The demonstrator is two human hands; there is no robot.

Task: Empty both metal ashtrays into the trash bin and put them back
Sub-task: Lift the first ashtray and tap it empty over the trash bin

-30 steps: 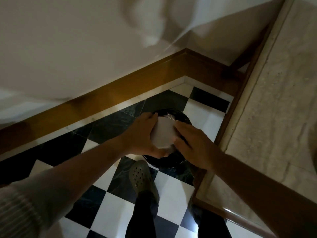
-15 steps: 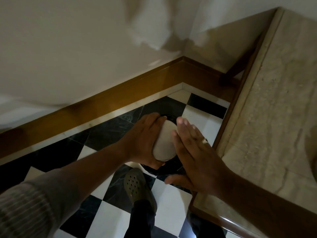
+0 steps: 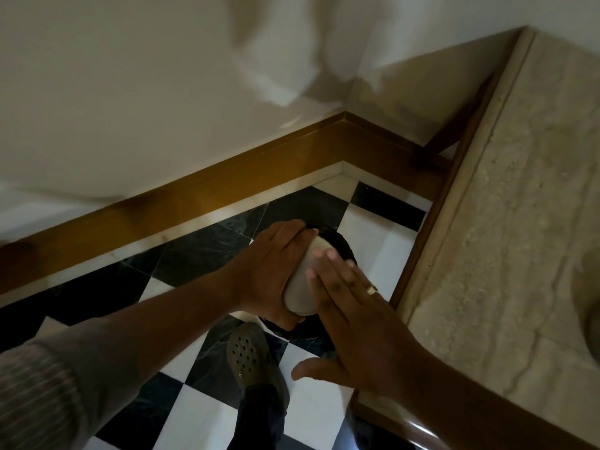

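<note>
My left hand (image 3: 271, 271) grips a round metal ashtray (image 3: 303, 282), tipped on its side with its dull grey underside facing me, right above the black trash bin (image 3: 339, 243) on the floor. My right hand (image 3: 355, 319) is flat, fingers straight and together, with its fingertips resting against the ashtray's underside; a ring shows on one finger. Most of the bin is hidden behind both hands, so its contents cannot be seen. No second ashtray is in view.
The bin stands on a black and white checkered floor (image 3: 324, 414) in a corner with a brown wooden skirting board (image 3: 227, 180). A beige stone counter (image 3: 506, 222) with a wood edge runs along the right. My foot in a grey clog (image 3: 251, 358) is just below the bin.
My right hand let go of the ashtray's edge, opened flat and came against its underside. The left hand tilted the ashtray further onto its side over the bin.
</note>
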